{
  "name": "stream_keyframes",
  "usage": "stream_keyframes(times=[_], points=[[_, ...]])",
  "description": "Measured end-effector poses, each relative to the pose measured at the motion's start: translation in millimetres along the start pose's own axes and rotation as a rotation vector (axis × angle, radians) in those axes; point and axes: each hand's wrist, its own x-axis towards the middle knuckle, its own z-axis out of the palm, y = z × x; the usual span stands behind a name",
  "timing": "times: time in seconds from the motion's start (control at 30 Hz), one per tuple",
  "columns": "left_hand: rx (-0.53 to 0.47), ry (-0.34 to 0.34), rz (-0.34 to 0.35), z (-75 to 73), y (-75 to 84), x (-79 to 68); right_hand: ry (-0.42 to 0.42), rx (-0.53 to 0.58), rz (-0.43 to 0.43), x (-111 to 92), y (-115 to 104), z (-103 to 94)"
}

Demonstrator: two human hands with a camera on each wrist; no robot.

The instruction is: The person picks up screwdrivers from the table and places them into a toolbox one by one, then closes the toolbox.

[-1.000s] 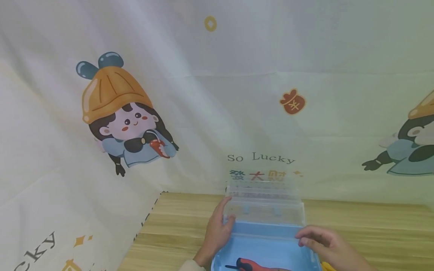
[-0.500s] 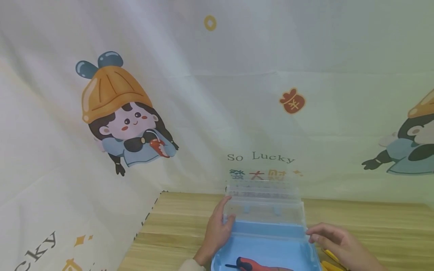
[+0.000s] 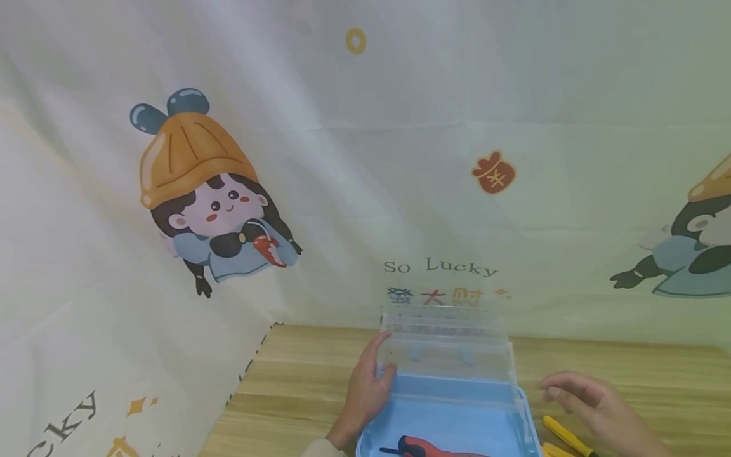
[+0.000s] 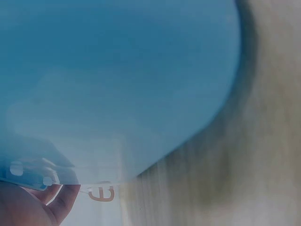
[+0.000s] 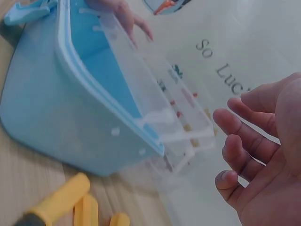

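A light-blue plastic box (image 3: 445, 416) stands on the table with its clear hinged lid (image 3: 451, 360) raised at the back. Inside lies a red-and-black screwdriver (image 3: 419, 446), its thin dark shaft pointing left. My left hand (image 3: 367, 387) holds the lid at the box's back left corner, thumb in front and fingers behind. In the left wrist view, the hand (image 4: 35, 207) shows only at the bottom left, below the blue box wall (image 4: 131, 80). To the right of the box, my right hand (image 5: 263, 160) hovers apart from it, fingers loosely curved and holding nothing.
Several yellow-handled tools (image 3: 565, 435) lie on the wooden table (image 3: 297, 381), right of the box and close to my right hand. A blue latch (image 5: 30, 13) sticks out from the box's front. Behind the table hangs a printed cloth (image 3: 354, 190).
My right hand has come away from the box's right back corner and moved right, uncovering more of the yellow-handled tools. The left hand and the raised lid have stayed in place.
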Motion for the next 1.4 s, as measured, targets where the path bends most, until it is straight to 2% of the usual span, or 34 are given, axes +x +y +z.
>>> stream_keyframes(times=[0.13,0.37,0.6,0.77,0.9,1.1,1.27,1.4], points=[[0.011,0.005,0.002,0.1,-0.8,-0.4,0.004,-0.022,-0.002,-2,9,-4.4],[0.014,0.004,0.006,-0.4,-1.6,0.4,-0.056,-0.010,0.222,-4,20,-10.6],[0.024,0.000,0.004,0.0,-1.9,0.4,-0.054,-0.067,0.312,-2,35,-11.9],[0.017,-0.003,0.002,-0.5,-1.6,-0.8,-0.080,-0.019,0.399,-2,47,-12.0],[0.019,-0.001,0.015,-0.3,-2.1,-0.5,-0.121,0.037,0.408,-2,58,-13.5],[0.022,0.003,0.026,-0.7,-1.2,-0.5,-0.116,0.090,0.460,0,67,-10.3],[0.019,0.001,0.021,-1.3,-0.6,-1.0,-0.160,0.131,0.422,-1,73,-12.2],[0.023,0.003,0.020,-1.0,-1.5,-0.6,-0.182,0.116,0.404,-2,77,-12.8]])
